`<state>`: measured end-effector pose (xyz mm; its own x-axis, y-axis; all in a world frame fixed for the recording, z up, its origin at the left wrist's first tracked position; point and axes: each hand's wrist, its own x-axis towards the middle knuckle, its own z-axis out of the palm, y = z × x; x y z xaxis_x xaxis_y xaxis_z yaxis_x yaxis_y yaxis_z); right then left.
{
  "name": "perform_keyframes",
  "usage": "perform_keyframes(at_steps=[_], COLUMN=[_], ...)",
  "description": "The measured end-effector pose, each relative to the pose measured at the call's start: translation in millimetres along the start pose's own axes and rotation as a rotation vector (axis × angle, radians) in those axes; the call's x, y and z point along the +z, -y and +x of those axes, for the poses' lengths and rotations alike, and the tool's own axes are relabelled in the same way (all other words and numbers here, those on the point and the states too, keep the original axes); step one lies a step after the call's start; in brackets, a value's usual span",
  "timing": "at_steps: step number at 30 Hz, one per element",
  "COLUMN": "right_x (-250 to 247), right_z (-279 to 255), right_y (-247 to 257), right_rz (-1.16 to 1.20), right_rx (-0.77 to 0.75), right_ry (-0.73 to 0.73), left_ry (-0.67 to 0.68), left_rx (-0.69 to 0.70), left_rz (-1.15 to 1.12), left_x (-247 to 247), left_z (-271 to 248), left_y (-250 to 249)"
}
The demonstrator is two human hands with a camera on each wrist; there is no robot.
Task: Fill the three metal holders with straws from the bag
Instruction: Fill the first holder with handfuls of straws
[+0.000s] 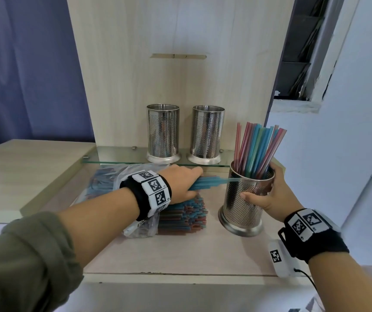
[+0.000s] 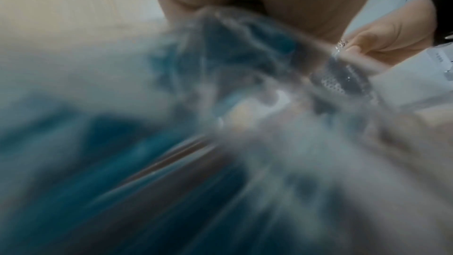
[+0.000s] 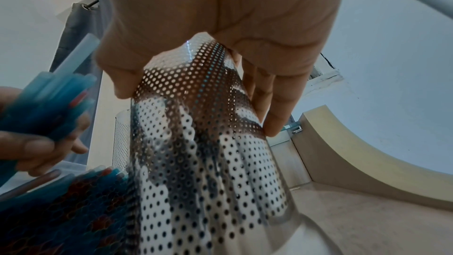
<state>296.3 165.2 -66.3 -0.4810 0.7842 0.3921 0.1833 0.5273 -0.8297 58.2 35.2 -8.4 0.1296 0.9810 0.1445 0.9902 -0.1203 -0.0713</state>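
A perforated metal holder [image 1: 245, 199] [image 3: 196, 152] stands tilted on the wooden shelf, part-filled with coloured straws [image 1: 257, 149]. My right hand [image 1: 263, 194] [image 3: 220, 26] grips its upper wall, thumb in front and fingers behind. My left hand [image 1: 185, 183] holds a bundle of mostly blue straws [image 1: 205, 182] [image 3: 53, 102] lying sideways, tips pointing at the holder. Below it lies the clear plastic bag [image 1: 140, 228] with a stack of straws [image 1: 182, 217] sticking out. Two more holders [image 1: 163, 131] [image 1: 207, 134] stand on the glass shelf; I see no straws in them. The left wrist view is blurred.
A glass shelf [image 1: 117, 155] juts out just above the bag, against a tall wooden back panel [image 1: 169, 64]. A wooden top [image 1: 23, 167] lies at the left. The wall [image 1: 338, 165] stands close on the right. Bare wooden shelf [image 1: 180, 255] lies in front of the bag.
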Motion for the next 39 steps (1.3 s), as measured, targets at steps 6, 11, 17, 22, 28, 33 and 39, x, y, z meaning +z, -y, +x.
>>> perform_keyframes(at_steps=[6,11,17,22,28,33,39], right_x=[0.4,0.8,0.8,0.2,2.0,4.1,7.8], right_z=[-2.5,-3.8,-5.0,-4.5,-5.5,-13.8,-38.1], right_y=[1.9,2.7,3.3,2.5,4.6,15.2,40.2], right_rz=[0.001,0.008,0.019,0.025,0.032,0.010,-0.511], right_rx=[-0.018,-0.004,0.004,-0.001,0.016,0.087,0.519], right_ry=[-0.009,-0.018,-0.013,-0.020,-0.030,-0.053,0.122], left_ry=[-0.107,-0.182,-0.261,-0.336,-0.456,-0.497,-0.488], left_rx=[0.052,0.151,0.135,0.135,0.083,0.081,0.107], left_rz=[-0.194,-0.268,-0.369,-0.436,-0.511,-0.561,-0.582], left_x=[-5.0,-9.4,-24.6,-37.3,-51.5,-56.0,-49.7], left_z=[4.6,12.5,31.6,46.0,59.0,61.6,57.0], left_y=[-4.3,-7.3,-11.3,-14.2,-16.2,-22.9,-25.0])
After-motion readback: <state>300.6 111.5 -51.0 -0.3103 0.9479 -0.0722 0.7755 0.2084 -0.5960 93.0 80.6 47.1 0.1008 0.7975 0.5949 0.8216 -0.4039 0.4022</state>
